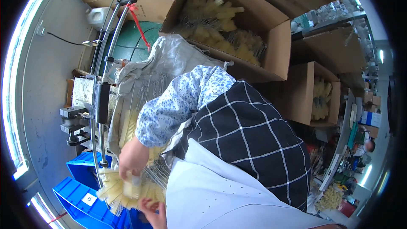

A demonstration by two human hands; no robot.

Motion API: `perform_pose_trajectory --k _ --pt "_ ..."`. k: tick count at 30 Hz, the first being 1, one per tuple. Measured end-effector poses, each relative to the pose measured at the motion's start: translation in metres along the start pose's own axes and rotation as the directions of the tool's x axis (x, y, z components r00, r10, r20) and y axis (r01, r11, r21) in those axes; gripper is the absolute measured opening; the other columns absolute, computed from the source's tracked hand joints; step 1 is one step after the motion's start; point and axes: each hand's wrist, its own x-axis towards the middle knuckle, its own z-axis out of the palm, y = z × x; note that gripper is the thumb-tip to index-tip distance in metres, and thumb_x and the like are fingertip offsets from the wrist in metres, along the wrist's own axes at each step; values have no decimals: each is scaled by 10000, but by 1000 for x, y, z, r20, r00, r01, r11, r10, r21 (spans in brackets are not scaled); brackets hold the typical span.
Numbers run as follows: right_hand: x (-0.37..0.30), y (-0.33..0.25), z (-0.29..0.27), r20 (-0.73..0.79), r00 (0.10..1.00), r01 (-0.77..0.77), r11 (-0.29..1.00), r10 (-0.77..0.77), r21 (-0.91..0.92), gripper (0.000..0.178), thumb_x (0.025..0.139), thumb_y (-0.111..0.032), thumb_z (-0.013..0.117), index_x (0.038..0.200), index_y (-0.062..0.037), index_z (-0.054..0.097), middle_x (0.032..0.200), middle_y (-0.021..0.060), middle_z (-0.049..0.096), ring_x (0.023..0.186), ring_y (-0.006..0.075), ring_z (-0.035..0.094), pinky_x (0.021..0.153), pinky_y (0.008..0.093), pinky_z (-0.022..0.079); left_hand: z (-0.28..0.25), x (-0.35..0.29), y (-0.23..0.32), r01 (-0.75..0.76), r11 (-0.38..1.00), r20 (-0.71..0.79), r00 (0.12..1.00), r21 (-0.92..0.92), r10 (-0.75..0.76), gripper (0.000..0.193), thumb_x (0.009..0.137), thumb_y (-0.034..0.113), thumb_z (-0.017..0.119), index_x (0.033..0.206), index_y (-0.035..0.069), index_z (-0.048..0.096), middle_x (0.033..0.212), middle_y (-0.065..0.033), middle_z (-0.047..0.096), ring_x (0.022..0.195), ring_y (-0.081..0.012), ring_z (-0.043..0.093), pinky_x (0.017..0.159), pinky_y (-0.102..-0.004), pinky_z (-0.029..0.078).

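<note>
My right hand (pixel 133 157), in a blue-and-white patterned sleeve, reaches down over a heap of cream-bristled wire brushes (pixel 112 186). Its fingers are closed on a pale brush (pixel 133 185), blurred by motion. Close by, at the lower edge, is my left hand (pixel 155 213). Its fingers are bent together beside the bristles, and what they hold is hidden. Thin twisted wire stems (pixel 157 174) run from the heap toward my body. More brushes (pixel 129 128) lie along a cloth-covered surface under my right forearm.
Blue plastic bins (pixel 78 199) stand beyond the heap. Upright metal rods (pixel 112 38) with a black grip and clamps rise past the cloth (pixel 169 55). A large open carton (pixel 275 46) of brushes is at my right, with a smaller carton (pixel 296 97) farther back.
</note>
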Motion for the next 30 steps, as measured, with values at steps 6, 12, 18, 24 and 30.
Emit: perform_pose_trajectory --k 6,12,18,24,30 --pt "-14 3 -23 -279 957 -3 964 -74 -265 334 734 -184 559 1067 -180 542 892 86 601 833 294 555 703 413 429 46 -1 3 -174 904 168 979 391 116 453 656 -5 598 1059 29 394 939 -86 448 859 -185 445 791 -272 362" --pt "-24 23 -27 -349 936 -98 908 -56 -407 355 724 -180 538 1077 -217 557 872 37 604 866 244 538 757 369 424 57 27 17 -266 820 187 962 507 196 421 648 17 608 1020 19 411 912 -92 452 841 -191 447 777 -271 363" --pt "-26 29 -37 -403 915 -217 839 -3 -499 346 732 -228 531 1075 -261 560 866 10 598 846 245 535 761 355 422 55 32 30 -338 745 224 941 575 253 392 639 38 618 981 10 428 885 -97 457 823 -196 449 764 -271 365" --pt "-16 57 -39 -484 857 -116 850 -176 -514 333 695 -203 543 1024 -230 586 842 30 599 838 220 541 765 346 418 43 4 32 -304 737 146 951 603 272 366 630 59 628 942 1 445 857 -102 462 805 -202 452 750 -271 366" --pt "-26 73 -86 -699 693 -294 815 -179 -500 340 620 38 491 901 -86 636 812 110 607 757 283 559 713 376 455 -6 -36 50 -29 842 -88 992 538 90 341 629 31 632 922 -7 463 872 -75 466 802 -167 463 742 -250 370"
